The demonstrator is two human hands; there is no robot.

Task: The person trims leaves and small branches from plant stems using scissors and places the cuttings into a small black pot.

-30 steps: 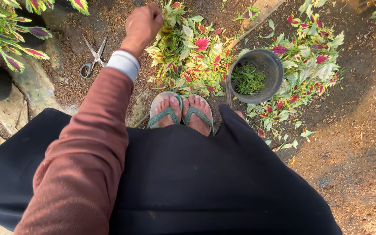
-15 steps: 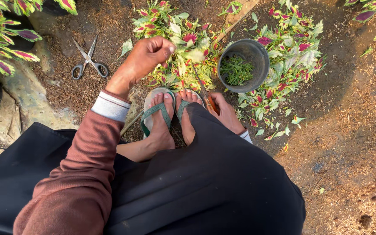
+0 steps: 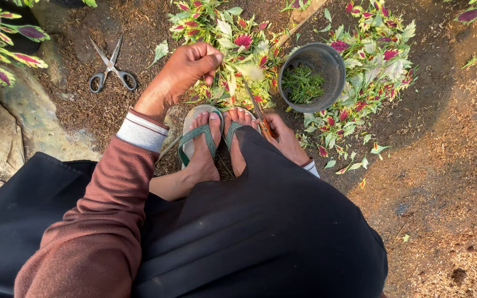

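Observation:
My left hand [image 3: 187, 67] is closed around a stem at the near edge of a heap of cut red, green and yellow leafy cuttings [image 3: 233, 41] on the soil. My right hand [image 3: 282, 135] rests low beside my right knee, gripping a cutting tool with an orange handle and a thin blade [image 3: 255, 107] that points up toward the heap. A dark round pot [image 3: 311, 77] with fine green sprigs inside stands just right of the heap. My feet in green sandals [image 3: 204, 140] sit between the two hands.
Steel scissors [image 3: 111, 69] lie open on the mulch to the left. More cut leaves [image 3: 371, 60] are strewn around and right of the pot. A rock [image 3: 12, 118] and a live variegated plant [image 3: 1, 38] are at far left. Bare soil spreads right.
My left hand drew back from the top of the heap toward my feet, closed on a stem. My right hand with the tool came into view beside my knee.

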